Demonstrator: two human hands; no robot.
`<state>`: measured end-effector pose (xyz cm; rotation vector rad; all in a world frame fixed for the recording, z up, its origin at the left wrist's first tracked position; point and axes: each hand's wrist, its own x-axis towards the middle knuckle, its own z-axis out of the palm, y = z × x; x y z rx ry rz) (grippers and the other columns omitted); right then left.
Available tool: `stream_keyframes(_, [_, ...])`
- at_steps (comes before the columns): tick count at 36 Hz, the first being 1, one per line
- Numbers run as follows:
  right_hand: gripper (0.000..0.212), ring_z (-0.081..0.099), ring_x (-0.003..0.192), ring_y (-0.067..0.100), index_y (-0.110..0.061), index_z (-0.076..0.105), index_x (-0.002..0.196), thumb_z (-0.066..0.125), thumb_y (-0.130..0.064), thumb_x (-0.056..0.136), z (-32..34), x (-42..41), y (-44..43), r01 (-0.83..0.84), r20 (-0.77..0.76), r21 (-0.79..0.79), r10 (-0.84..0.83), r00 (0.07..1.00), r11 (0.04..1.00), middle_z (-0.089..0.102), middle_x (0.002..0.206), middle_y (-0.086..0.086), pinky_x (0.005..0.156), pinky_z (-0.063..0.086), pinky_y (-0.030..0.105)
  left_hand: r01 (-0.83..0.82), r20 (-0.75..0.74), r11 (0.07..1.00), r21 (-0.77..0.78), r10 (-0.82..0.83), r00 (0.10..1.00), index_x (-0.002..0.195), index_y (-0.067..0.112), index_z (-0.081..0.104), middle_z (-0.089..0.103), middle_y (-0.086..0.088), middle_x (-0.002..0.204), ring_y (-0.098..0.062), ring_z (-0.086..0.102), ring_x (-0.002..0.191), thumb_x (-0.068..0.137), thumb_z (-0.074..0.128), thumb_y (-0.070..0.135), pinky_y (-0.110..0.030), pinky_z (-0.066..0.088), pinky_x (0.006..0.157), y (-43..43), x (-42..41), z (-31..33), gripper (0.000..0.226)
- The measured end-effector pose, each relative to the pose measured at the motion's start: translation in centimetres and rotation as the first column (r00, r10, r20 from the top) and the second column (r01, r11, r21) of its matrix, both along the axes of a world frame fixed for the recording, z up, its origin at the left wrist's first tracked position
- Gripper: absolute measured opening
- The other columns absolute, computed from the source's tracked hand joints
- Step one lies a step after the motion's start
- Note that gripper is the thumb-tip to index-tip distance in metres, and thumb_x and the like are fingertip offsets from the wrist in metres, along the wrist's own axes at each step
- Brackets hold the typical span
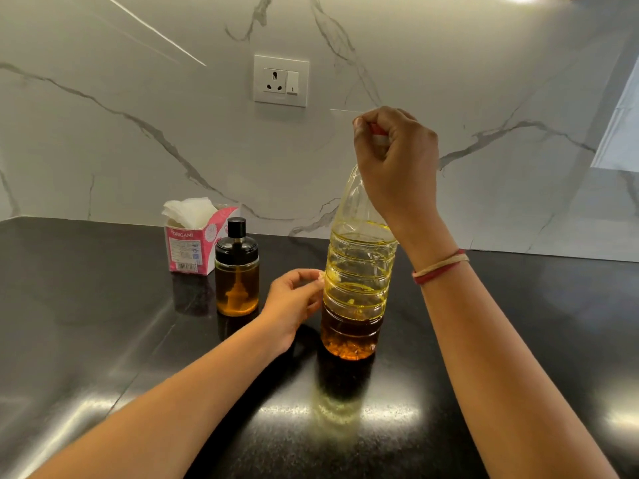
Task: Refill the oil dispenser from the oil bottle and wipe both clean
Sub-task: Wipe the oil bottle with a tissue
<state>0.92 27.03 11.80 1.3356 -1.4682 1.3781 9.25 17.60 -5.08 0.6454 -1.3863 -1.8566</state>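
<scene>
A tall clear plastic oil bottle [356, 288] stands upright on the black counter [103, 340], holding yellow-amber oil. My right hand [394, 157] curls over its top and grips the red cap, which mostly hides it. My left hand [297, 299] touches the bottle's left side at mid-height, fingers bent around it. The glass oil dispenser [237, 271], with a black lid and amber oil inside, stands to the left of the bottle, untouched.
A pink tissue box [193, 240] with white tissues sticking out sits behind the dispenser by the marble wall. A white wall socket [280, 80] is mounted above. The glossy counter stretches toward me and to both sides.
</scene>
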Motion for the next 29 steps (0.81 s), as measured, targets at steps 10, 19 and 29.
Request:
stream_keyframes(10, [0.018, 0.054, 0.071, 0.003, -0.007, 0.069, 0.089, 0.056, -0.018, 0.093, 0.0, -0.2, 0.1, 0.002, -0.011, 0.007, -0.002, 1.0, 1.0, 0.067, 0.085, 0.002, 0.065, 0.044, 0.009, 0.098, 0.072, 0.965, -0.245, -0.083, 0.994, 0.111, 0.017, 0.07, 0.075, -0.008, 0.103, -0.02, 0.07, 0.096, 0.09, 0.067, 0.004, -0.031, 0.056, 0.083, 0.1, 0.1, 0.1, 0.025])
stream_keyframes(19, [0.016, 0.055, 0.07, 0.002, -0.006, 0.069, 0.089, 0.058, -0.016, 0.093, 0.1, -0.3, 0.2, -0.023, -0.016, 0.006, 0.023, 1.0, 1.0, 0.067, 0.085, 0.002, 0.065, 0.042, 0.006, 0.291, 0.047, 0.937, -0.193, -0.288, 0.957, 0.116, 0.015, 0.067, 0.074, -0.009, 0.112, -0.02, 0.069, 0.104, 0.096, 0.026, 0.062, -0.036, 0.049, 0.098, 0.7, 0.3, 1.7, 0.066])
stream_keyframes(29, [0.017, 0.054, 0.069, 0.006, -0.005, 0.069, 0.085, 0.057, -0.015, 0.091, 0.1, -0.5, 0.2, -0.044, -0.009, -0.007, 0.044, 0.999, 0.999, 0.066, 0.078, 0.001, 0.064, 0.037, 0.005, 0.37, 0.079, 0.909, -0.194, -0.361, 0.929, 0.121, 0.016, 0.066, 0.071, -0.008, 0.12, -0.023, 0.068, 0.112, 0.073, 0.018, 0.084, -0.036, 0.05, 0.097, 0.6, 0.5, 1.8, 0.096])
